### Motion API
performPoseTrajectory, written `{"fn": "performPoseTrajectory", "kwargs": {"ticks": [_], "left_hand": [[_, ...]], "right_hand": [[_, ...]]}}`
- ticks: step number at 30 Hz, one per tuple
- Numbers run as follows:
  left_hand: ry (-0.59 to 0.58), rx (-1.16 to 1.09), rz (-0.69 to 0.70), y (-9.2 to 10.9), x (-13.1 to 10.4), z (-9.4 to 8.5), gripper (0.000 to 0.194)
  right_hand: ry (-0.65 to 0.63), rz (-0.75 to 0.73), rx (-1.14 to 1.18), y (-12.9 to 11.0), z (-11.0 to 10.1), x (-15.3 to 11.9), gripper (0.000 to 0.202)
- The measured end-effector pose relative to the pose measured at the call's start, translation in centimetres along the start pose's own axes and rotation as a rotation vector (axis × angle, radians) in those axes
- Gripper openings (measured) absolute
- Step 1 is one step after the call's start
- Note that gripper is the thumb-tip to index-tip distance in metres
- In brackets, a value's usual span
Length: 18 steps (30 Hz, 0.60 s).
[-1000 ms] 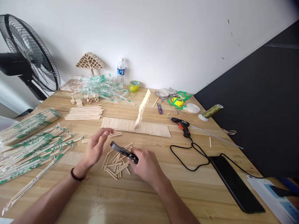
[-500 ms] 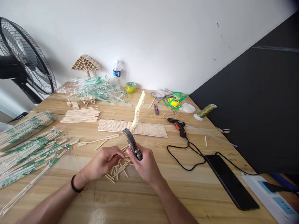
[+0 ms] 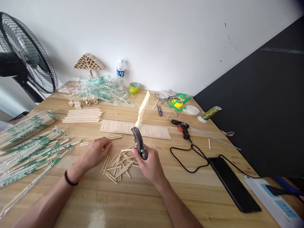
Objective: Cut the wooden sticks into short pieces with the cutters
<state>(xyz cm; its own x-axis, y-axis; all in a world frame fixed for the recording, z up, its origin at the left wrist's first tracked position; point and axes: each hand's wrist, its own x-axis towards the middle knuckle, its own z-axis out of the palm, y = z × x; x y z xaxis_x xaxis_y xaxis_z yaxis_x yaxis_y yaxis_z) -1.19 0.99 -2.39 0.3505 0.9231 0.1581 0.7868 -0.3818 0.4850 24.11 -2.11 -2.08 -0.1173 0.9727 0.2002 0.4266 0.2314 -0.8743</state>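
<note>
My right hand [image 3: 152, 163] is closed around a dark hand cutter [image 3: 139, 142] with a curved head and metal rivets, pointing up and away. Below and left of it lies a loose pile of short cut wooden sticks [image 3: 118, 166]. My left hand [image 3: 96, 152] has curled fingers low over the table, left of this pile; whatever is between its fingertips is hidden. Behind it, a pair of joined chopsticks [image 3: 115, 137] shows on both sides. Farther back lies a flat panel of sticks [image 3: 116, 127], with a narrow, pale, rough-edged stick piece [image 3: 143, 109] rising from it.
Wrapped chopsticks [image 3: 30, 158] cover the left side; bare chopsticks [image 3: 82, 114] lie behind. A glue gun [image 3: 180, 126], its cord, a black phone [image 3: 235, 183] and a power strip [image 3: 273, 199] occupy the right. At the back stand a bottle [image 3: 120, 73] and tape [image 3: 134, 88].
My left hand has moved left, away from the stick pile and the cutter, to over the joined chopsticks. My right hand still holds the cutter, slightly farther right.
</note>
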Motion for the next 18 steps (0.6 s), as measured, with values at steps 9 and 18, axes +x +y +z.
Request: {"fn": "performPoseTrajectory", "kwargs": {"ticks": [9, 18], "left_hand": [[0.231, 0.044, 0.08, -1.1, 0.4, 1.5, 0.021], [0.15, -0.117, 0.143, -0.8, 0.6, 1.5, 0.009]], "right_hand": [[0.02, -0.006, -0.023, 0.0, -0.1, 0.1, 0.028], [0.059, -0.007, -0.007, 0.1, 0.1, 0.1, 0.028]]}}
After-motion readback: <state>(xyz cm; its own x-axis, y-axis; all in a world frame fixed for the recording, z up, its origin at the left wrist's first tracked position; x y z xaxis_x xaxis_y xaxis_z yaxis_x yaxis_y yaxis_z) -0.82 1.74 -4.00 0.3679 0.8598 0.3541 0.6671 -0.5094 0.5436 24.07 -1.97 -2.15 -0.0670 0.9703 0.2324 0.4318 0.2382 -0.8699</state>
